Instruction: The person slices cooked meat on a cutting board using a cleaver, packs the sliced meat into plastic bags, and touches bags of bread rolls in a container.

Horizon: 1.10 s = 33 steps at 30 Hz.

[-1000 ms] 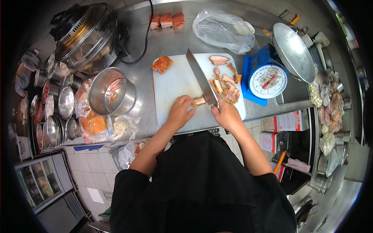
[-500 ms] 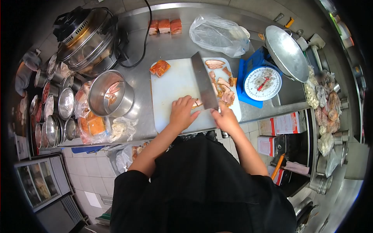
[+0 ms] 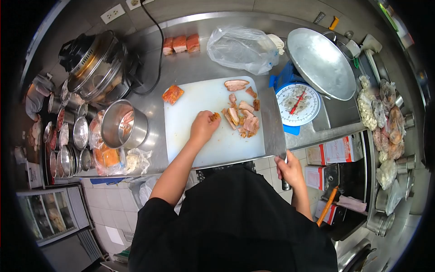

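Observation:
My left hand is closed over the white cutting board, pinching a small browned piece of pork. Just right of those fingers lies a loose group of cut roast pork pieces, with a longer slice farther up the board. A block of crispy pork rests at the board's upper left. Off the board's right side, my right hand grips a cleaver by its dark handle. The broad blade points away from me, between the board and the scale.
A blue dial scale with a large metal pan stands at the right. Left of the board is a steel pot with meat strips inside. Behind lie a plastic bag and pork blocks. A black cord crosses the counter.
The cleaver has moved from over the board to beyond its right edge, in my right hand. My left hand has gone from lying near the blade to pinching a pork piece.

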Available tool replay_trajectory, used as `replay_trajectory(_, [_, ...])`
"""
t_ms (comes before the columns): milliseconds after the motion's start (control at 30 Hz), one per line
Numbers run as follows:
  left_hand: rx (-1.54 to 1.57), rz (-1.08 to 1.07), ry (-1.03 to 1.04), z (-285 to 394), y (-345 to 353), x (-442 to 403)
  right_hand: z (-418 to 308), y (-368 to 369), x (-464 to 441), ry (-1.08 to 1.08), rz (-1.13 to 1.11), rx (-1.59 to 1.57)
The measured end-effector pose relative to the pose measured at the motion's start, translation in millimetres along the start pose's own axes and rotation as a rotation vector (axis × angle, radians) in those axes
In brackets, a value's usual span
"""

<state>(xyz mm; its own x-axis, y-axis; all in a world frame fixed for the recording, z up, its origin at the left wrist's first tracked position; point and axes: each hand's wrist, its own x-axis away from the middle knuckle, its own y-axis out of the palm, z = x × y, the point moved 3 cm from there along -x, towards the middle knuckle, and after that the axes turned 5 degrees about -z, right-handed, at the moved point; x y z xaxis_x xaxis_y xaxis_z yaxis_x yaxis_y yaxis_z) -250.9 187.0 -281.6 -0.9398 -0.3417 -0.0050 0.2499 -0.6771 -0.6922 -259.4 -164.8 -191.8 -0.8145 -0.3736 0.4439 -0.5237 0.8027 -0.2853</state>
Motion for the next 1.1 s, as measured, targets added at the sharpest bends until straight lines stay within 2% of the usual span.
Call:
replay_trajectory(33, [-0.006,-0.001,0.007,2.4,-2.7,-12.0,3.7,-3.1,1.7,0.022,0.0,-0.02])
replay_trajectory(100, [0.318,-0.016,-0.147,4.9,-7.9,-50.7,6.0,-7.6,2.8,0.05,-0.004,-0.086])
replay_trajectory(167, [0.466,-0.085,-0.176,40.9,-19.0,-107.5,9.2,-10.7,-2.1,0.033,-0.004,-0.087])
replay_trajectory(200, [0.663,-0.117,-0.167,54.5,-16.4,-144.3,6.4,-11.3,-3.9,0.025,0.0,-0.084])
replay_trajectory(233, [0.644,-0.273,-0.106,59.9,-16.9,-194.1,1.9,-11.6,-5.0,0.025,0.002,-0.091])
replay_trajectory(300, [0.493,-0.144,-0.169,89.9,-19.8,-260.1,-4.7,-11.2,-5.6,0.036,0.036,-0.029])
replay_trajectory(367, [0.065,0.209,-0.042,114.1,-37.2,-275.9,1.0,-11.4,-4.5,0.043,0.044,-0.052])
replay_trajectory(400, [0.064,0.197,-0.052,113.9,-38.6,-268.1,4.1,-12.0,-3.2,0.035,0.044,-0.066])
replay_trajectory(467, [0.012,-0.139,0.221,111.7,-36.8,-236.1,8.2,-13.2,1.2,0.054,0.047,-0.091])
replay_trajectory(533, [-0.17,-0.389,0.288,99.7,-24.1,-167.2,12.5,-15.2,2.4,0.057,0.068,-0.136])
replay_trajectory(600, [-0.222,-0.473,0.405,66.4,1.5,-109.7,15.3,-20.2,0.7,0.06,0.065,-0.131])
replay_trajectory(700, [-0.218,-0.35,0.455,49.7,20.2,-60.3,13.1,-19.0,-6.2,0.059,0.049,-0.14])
replay_trajectory(767, [-0.162,-0.329,0.203,45.1,20.3,-49.1,4.6,-14.4,-12.3,0.03,0.033,-0.113])
replay_trajectory(933, [-0.194,-0.309,0.25,27.5,22.7,-36.6,-11.8,5.5,-28.1,-0.038,-0.051,-0.119])
replay_trajectory(1100, [-0.025,-0.302,0.299,42.5,18.9,-25.3,-23.7,22.6,-34.6,-0.033,-0.09,-0.082])
